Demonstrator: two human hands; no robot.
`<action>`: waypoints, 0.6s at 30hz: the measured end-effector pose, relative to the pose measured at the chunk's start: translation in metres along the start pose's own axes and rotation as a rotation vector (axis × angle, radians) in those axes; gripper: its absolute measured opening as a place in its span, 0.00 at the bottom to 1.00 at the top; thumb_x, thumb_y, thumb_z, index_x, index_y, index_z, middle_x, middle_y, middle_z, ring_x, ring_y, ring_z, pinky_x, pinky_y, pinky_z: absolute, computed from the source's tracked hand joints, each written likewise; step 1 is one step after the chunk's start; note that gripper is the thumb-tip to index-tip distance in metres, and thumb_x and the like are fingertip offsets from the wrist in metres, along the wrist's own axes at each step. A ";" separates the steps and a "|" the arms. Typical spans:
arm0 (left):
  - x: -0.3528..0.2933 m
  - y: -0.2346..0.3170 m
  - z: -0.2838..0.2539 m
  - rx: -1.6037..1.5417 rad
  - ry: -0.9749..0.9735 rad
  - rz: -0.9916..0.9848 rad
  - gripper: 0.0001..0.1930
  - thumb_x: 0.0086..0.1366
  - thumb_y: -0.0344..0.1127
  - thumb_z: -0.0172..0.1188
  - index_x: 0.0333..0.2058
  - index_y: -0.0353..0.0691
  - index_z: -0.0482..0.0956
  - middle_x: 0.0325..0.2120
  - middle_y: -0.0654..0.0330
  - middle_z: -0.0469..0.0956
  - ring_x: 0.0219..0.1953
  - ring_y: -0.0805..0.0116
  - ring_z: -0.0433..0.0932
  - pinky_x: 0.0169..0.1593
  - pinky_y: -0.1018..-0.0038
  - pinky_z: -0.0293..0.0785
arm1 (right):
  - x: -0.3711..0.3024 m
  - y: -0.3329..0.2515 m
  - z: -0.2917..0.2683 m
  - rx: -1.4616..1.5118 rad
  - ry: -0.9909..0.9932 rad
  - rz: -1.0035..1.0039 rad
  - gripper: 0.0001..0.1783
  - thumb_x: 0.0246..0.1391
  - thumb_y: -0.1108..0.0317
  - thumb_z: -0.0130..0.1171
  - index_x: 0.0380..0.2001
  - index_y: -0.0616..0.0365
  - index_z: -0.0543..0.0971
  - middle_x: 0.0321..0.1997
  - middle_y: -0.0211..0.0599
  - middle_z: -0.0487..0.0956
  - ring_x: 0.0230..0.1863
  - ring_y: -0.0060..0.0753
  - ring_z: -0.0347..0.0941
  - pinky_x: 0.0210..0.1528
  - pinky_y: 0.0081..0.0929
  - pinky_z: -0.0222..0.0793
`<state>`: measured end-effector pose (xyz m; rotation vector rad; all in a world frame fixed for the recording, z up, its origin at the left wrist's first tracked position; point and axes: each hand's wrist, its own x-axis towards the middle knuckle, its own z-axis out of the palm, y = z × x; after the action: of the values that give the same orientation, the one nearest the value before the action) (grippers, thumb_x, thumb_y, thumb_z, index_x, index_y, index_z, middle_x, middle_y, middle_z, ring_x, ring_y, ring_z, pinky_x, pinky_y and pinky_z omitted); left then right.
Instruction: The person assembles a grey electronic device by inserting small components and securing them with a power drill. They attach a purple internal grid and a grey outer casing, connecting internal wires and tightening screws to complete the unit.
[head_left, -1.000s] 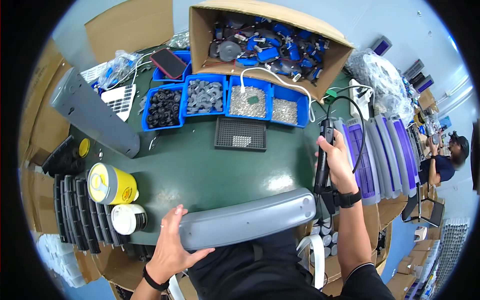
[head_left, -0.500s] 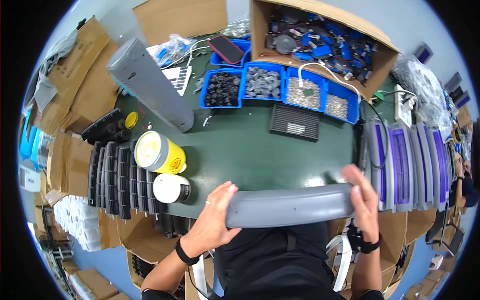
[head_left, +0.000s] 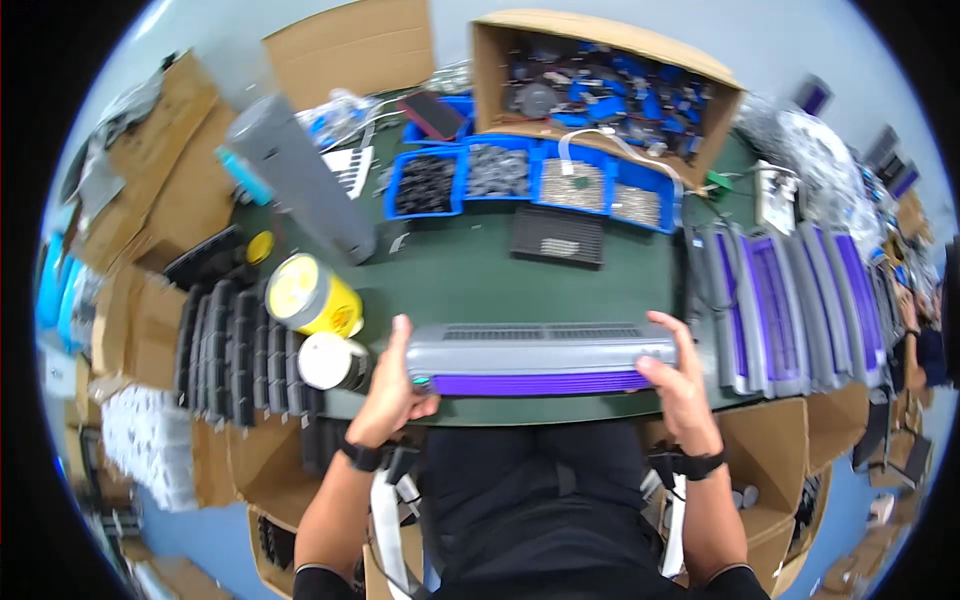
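A long grey plastic housing [head_left: 530, 352] lies level across the front of the green table [head_left: 480, 285]. It shows a dark slotted grille on top and a strip of purple slats along its lower side. My left hand [head_left: 386, 392] grips its left end, thumb up along the end face. Around the right end, my right hand [head_left: 684, 385] has its thumb on the front and its fingers behind. Left of the housing stand a white tub [head_left: 328, 362] and a yellow and grey canister [head_left: 318, 297]. Similar grey and purple housings [head_left: 785, 305] stand in a row at the right.
Blue bins [head_left: 425, 203] of small parts line the back, below a cardboard box [head_left: 715, 140] of wired blue parts. A dark slotted panel [head_left: 557, 235] lies before them. At the left are a tall grey housing [head_left: 305, 185] and several black slatted parts [head_left: 222, 350].
The held housing has turned over from its plain grey back to its grille and purple slats. It has moved slightly left and away from me, and both hands now hold its ends.
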<state>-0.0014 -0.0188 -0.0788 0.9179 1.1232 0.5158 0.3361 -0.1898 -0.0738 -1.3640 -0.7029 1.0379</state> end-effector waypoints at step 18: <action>0.001 -0.008 -0.004 0.074 -0.057 0.102 0.48 0.77 0.76 0.30 0.43 0.28 0.80 0.21 0.55 0.79 0.15 0.67 0.78 0.15 0.76 0.72 | -0.003 -0.010 0.010 0.022 0.048 0.043 0.35 0.56 0.62 0.65 0.68 0.53 0.71 0.59 0.38 0.74 0.61 0.35 0.71 0.65 0.34 0.65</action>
<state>-0.0055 -0.0211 -0.0868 1.0526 1.0532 0.5305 0.3277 -0.1870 -0.0619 -1.3853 -0.6276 1.0404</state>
